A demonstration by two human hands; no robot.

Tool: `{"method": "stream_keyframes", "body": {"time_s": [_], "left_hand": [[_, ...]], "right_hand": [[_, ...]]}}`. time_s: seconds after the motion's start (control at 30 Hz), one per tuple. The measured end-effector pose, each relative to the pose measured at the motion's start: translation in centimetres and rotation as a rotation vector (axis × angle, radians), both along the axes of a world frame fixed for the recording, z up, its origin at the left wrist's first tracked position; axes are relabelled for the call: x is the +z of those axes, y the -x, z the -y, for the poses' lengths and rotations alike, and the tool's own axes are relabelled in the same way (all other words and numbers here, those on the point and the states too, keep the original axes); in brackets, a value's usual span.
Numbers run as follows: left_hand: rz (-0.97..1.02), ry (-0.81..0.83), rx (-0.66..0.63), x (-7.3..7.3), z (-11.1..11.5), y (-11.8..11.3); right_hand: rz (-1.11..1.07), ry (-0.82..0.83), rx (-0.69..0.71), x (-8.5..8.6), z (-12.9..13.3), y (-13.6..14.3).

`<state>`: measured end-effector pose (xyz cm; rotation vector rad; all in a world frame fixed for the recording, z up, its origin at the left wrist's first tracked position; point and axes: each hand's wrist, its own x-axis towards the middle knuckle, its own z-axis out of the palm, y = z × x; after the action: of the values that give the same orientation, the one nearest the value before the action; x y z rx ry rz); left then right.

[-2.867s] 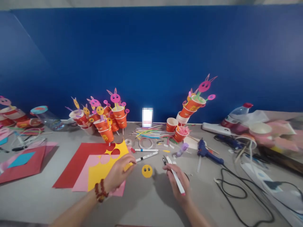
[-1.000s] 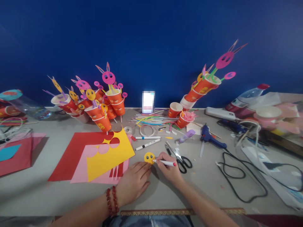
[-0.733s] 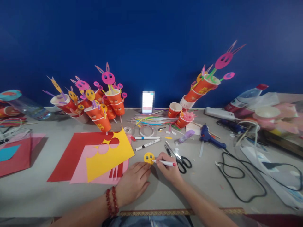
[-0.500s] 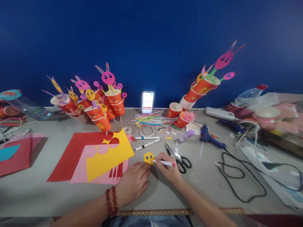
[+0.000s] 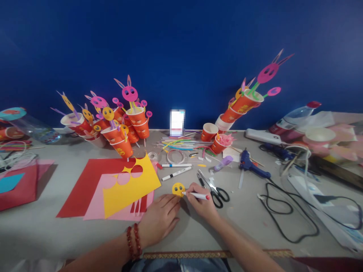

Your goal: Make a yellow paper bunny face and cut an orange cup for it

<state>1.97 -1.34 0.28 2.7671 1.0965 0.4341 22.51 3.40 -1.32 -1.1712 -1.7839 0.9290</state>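
Observation:
A small yellow paper disc (image 5: 178, 189) with two dark eye shapes lies flat on the grey table. My right hand (image 5: 202, 202) is closed on a white marker with a red end (image 5: 200, 196), its tip touching the disc's lower right part. At the disc's lower edge, my left hand (image 5: 161, 217) lies flat with its fingers stretched out and fingertips against the paper. A red bead bracelet circles the left wrist. Black-handled scissors (image 5: 219, 194) lie just right of my right hand. Two more markers (image 5: 176, 173) rest beyond the disc.
Yellow cut paper (image 5: 133, 192) overlaps pink and red sheets (image 5: 82, 189) at left. Red cups with paper figures (image 5: 140, 122) stand behind. A blue glue gun (image 5: 251, 166), a black cable (image 5: 283, 226) and a power strip (image 5: 326, 211) lie at right. A lit phone (image 5: 177, 122) leans against the wall.

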Motion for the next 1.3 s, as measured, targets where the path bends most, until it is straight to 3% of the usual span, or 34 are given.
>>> {"method": "stream_keyframes", "body": {"time_s": [1.3], "left_hand": [[0.046,0.026,0.033,-0.27,0.04,0.05]], "right_hand": [[0.004,0.04,-0.046,0.02,0.09,-0.04]]}}
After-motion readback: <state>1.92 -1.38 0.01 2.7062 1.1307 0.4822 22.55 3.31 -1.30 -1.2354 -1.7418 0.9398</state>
